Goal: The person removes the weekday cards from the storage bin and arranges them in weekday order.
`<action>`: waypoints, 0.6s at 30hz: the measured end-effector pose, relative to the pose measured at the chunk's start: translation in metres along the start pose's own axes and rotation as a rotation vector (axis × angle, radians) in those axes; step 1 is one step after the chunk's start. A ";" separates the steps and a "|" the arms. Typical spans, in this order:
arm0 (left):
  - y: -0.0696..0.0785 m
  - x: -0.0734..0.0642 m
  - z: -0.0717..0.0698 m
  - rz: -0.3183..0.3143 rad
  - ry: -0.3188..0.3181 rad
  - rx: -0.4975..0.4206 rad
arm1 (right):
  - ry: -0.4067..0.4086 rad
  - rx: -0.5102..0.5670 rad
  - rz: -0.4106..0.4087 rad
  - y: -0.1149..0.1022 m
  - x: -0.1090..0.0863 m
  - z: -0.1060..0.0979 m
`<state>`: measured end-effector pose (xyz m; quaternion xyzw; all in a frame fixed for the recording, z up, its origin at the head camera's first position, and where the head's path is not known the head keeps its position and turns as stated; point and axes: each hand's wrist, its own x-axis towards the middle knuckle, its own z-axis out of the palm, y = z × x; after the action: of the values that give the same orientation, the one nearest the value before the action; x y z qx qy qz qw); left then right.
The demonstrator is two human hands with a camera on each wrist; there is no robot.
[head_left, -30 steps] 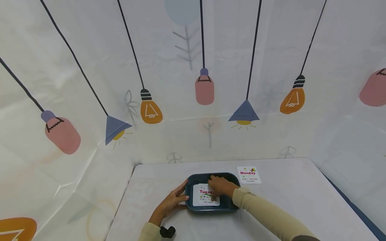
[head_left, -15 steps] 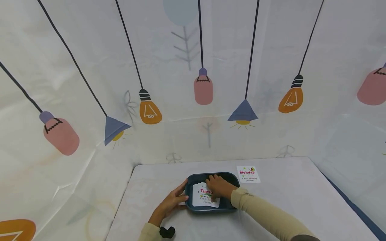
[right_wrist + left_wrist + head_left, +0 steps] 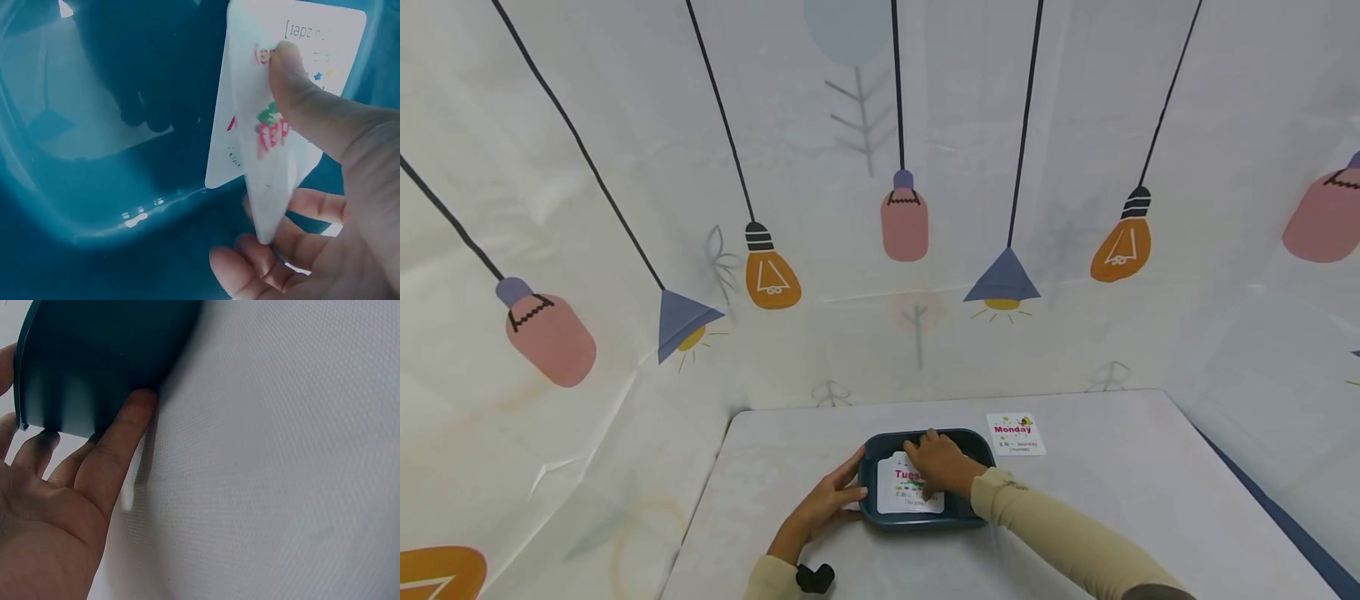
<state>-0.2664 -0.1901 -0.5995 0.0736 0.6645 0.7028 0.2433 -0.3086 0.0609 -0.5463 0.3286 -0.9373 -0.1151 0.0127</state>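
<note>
A dark teal tray (image 3: 925, 525) stands on the table, with a stack of white cards inside at its left. The top one is a "Tuesday" card (image 3: 902, 493). My right hand (image 3: 940, 465) reaches into the tray and pinches this card, thumb on its printed face and fingers behind. In the right wrist view the pinched card (image 3: 265, 169) is bent, and another card (image 3: 220, 150) shows beneath it. My left hand (image 3: 826, 504) rests against the tray's left side. The left wrist view has its extended fingers (image 3: 106, 459) touching the tray's outer wall (image 3: 94, 369).
A "Monday" card (image 3: 1016, 434) lies flat on the white table (image 3: 1112, 483), beyond the tray's right back corner. Behind the table hangs a pale backdrop (image 3: 850, 350) printed with lamps. A black band (image 3: 815, 578) is on the left wrist.
My right hand has shifted slightly left over the "Tuesday" card, covering more of its print. My left hand and the tray have stayed in place.
</note>
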 end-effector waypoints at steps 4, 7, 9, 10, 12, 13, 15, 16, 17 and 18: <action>0.001 -0.001 0.001 -0.011 0.000 0.001 | -0.025 0.203 0.031 0.004 -0.002 -0.003; 0.001 -0.002 0.002 -0.012 -0.003 0.002 | -0.054 0.407 0.064 0.008 -0.004 -0.004; 0.001 -0.002 0.002 -0.010 -0.002 -0.005 | -0.056 0.512 0.074 0.012 -0.005 -0.006; 0.001 -0.001 0.002 -0.006 0.000 -0.006 | -0.053 0.558 0.074 0.014 -0.006 -0.007; 0.001 -0.001 0.001 -0.002 0.006 -0.006 | -0.041 0.623 0.074 0.019 -0.006 -0.008; 0.001 -0.001 0.000 -0.002 0.008 -0.007 | -0.033 0.654 0.077 0.021 -0.006 -0.009; 0.001 -0.001 0.000 -0.003 0.008 -0.001 | -0.021 0.700 0.093 0.024 -0.007 -0.009; 0.001 -0.001 0.000 -0.002 0.006 0.004 | -0.020 0.723 0.106 0.026 -0.008 -0.008; 0.002 -0.001 0.000 -0.003 0.002 0.006 | -0.019 0.747 0.118 0.027 -0.008 -0.008; 0.002 -0.001 0.001 -0.005 0.000 0.006 | -0.019 0.776 0.128 0.028 -0.009 -0.008</action>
<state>-0.2655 -0.1902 -0.5970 0.0727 0.6668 0.7001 0.2448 -0.3184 0.0863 -0.5316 0.2488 -0.9299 0.2460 -0.1140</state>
